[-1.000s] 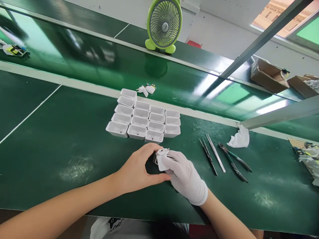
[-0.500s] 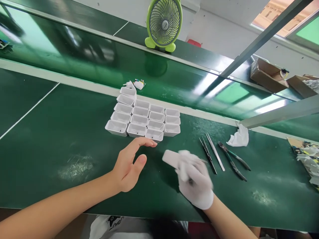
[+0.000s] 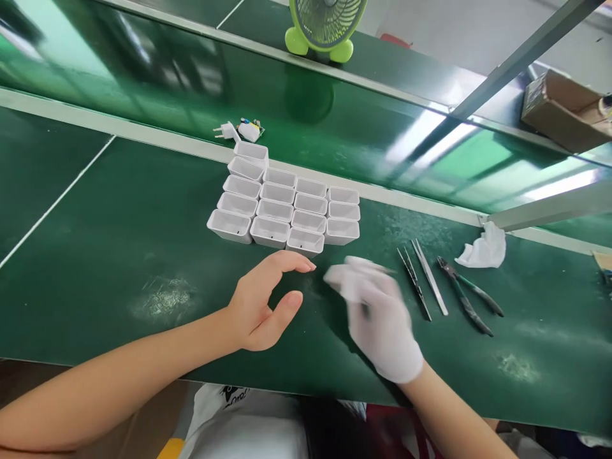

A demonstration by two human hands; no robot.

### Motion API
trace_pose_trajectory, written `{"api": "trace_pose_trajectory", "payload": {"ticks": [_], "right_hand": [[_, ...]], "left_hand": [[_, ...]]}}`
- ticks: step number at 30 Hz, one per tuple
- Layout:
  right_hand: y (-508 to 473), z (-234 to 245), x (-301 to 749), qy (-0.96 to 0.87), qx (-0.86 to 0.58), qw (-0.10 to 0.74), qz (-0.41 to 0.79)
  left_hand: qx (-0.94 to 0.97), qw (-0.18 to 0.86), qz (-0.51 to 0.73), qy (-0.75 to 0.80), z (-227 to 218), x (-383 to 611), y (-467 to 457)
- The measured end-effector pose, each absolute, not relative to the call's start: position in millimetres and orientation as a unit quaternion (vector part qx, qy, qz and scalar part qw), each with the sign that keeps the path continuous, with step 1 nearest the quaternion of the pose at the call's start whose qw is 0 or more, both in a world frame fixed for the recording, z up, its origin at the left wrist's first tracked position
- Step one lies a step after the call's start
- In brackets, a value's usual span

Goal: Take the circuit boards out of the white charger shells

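My bare left hand [image 3: 270, 299] is over the bench just in front of the rows of white plastic cases [image 3: 270, 231]. Its fingers are curved and the thumb stands apart, with nothing between them. In a white glove, my right hand [image 3: 377, 319] is to the right of it, smeared by motion. Its fingers are closed on a white plastic case [image 3: 336, 276], which shows only as a blurred pale shape at the fingertips. The standing cases are open at the top and packed side by side, several to a row.
Tweezers [image 3: 430, 277], a second, darker pair [image 3: 415, 285] and green-handled pliers [image 3: 466, 294] lie on the right. Behind them is a crumpled white glove or cloth [image 3: 485, 247]. A plug piece [image 3: 228, 131] and circuit board [image 3: 250, 130] sit behind the cases. A green fan [image 3: 327, 25] stands at the back.
The view has tipped down and shifted slightly. The case in my right hand has turned, so its broad face no longer shows. My left hand keeps its curved shape.
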State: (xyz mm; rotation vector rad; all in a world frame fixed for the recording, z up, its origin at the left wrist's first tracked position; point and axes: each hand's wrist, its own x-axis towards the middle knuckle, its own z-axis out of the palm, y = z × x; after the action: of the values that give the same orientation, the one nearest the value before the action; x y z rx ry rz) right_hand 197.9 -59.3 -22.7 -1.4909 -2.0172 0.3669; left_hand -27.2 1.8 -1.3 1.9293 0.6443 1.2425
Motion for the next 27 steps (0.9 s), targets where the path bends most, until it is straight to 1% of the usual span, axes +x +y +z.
{"api": "trace_pose_trajectory", "payload": {"ticks": [2,4,5,7,8,10,11,13,14,16,21,27], "right_hand": [[-59,-26,194,-0.758,-0.586,0.262,0.115],[-59,-26,190,-0.759,-0.592,0.251,0.100],[-59,-24,189,-0.757,-0.585,0.270,0.106],[-61,-15,190,-0.717,-0.581,0.354,0.151],[-63,-9,192,-0.680,-0.581,0.399,0.202],[-65,2,194,-0.580,-0.564,0.463,0.363],[-66,7,195,-0.524,-0.540,0.469,0.462],[-65,14,195,-0.413,-0.460,0.454,0.642],[-64,15,194,-0.358,-0.421,0.445,0.705],[-62,16,190,-0.263,-0.363,0.440,0.778],[-59,17,182,-0.136,-0.292,0.461,0.827],[-61,15,180,-0.123,-0.265,0.456,0.841]], "left_hand": [[0.751,0.366,0.486,0.257,-1,-27,2],[0.754,0.361,0.485,0.258,0,-27,2],[0.758,0.357,0.483,0.254,1,-27,3],[0.777,0.337,0.475,0.238,2,-27,3],[0.793,0.321,0.467,0.226,2,-27,3],[0.833,0.276,0.439,0.192,2,-25,4],[0.852,0.256,0.421,0.174,1,-24,4],[0.874,0.237,0.395,0.155,1,-22,3],[0.876,0.238,0.389,0.155,1,-21,3],[0.873,0.252,0.380,0.171,0,-20,4],[0.876,0.260,0.365,0.178,1,-21,4],[0.871,0.266,0.378,0.165,2,-20,4]]}}
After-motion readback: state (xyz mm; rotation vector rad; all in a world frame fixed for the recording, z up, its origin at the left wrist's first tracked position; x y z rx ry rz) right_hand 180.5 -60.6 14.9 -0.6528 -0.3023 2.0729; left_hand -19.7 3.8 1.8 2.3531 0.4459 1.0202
